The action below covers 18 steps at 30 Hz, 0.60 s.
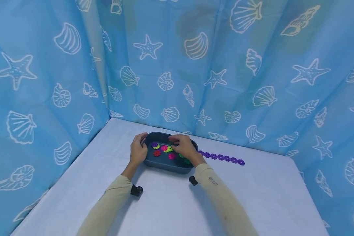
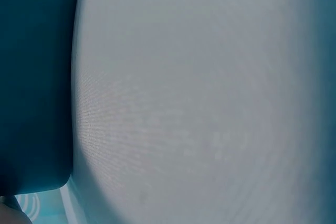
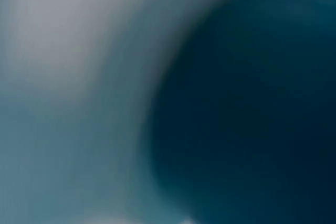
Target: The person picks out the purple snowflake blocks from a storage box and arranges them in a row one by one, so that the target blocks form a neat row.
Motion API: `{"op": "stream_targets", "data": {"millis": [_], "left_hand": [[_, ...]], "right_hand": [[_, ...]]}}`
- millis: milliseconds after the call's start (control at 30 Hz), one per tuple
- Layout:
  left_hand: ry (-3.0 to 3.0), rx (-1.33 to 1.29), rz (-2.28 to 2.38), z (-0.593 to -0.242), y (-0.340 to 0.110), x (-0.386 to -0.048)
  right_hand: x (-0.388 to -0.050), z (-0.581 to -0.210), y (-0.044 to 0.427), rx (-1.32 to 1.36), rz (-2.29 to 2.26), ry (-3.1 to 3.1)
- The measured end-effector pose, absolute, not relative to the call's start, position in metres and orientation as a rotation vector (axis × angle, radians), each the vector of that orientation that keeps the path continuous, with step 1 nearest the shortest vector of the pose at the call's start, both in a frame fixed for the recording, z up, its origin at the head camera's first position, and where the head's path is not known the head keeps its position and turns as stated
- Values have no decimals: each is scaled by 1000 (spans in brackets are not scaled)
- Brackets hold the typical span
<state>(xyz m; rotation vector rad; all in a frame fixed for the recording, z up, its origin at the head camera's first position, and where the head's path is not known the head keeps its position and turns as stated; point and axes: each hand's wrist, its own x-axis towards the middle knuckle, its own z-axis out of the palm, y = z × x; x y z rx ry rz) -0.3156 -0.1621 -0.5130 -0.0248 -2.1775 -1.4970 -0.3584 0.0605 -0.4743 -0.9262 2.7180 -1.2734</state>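
Note:
A dark grey plastic basin (image 1: 165,166) sits on the white table. My left hand (image 1: 138,149) grips its left rim, fingers bent over the edge. Inside lie several flower-shaped plastic discs, among them a red disc (image 1: 157,153), a pink disc (image 1: 171,156) and a purple disc (image 1: 154,144). Over the basin's right part reaches my right hand (image 1: 184,146), its thumb and fingers apart above the discs. No disc plainly shows between them. In the left wrist view the basin's side (image 2: 34,87) fills the left edge; the right wrist view is a dark blur.
A row of linked purple discs (image 1: 220,157) runs rightward from behind the basin across the white table (image 1: 271,196). Blue curtains (image 1: 177,62) with shell and starfish prints hang along the back and sides. Black wrist cameras (image 1: 136,190) hang under both sleeves.

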Motion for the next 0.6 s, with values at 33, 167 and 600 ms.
{"op": "stream_targets", "data": {"millis": [33,167,600], "left_hand": [[-2174,-28,-1498,-513,-161,-316],[-2169,-24,-1502,-514,-159,-317],[-2183,14,-1508,-516,-161,-318]], "right_hand": [[-358,-478,54,-920,-1256,2707],[-355,-491,36,-887,-1165,2694],[-358,-498,9,-1050,-848,2736]]}}
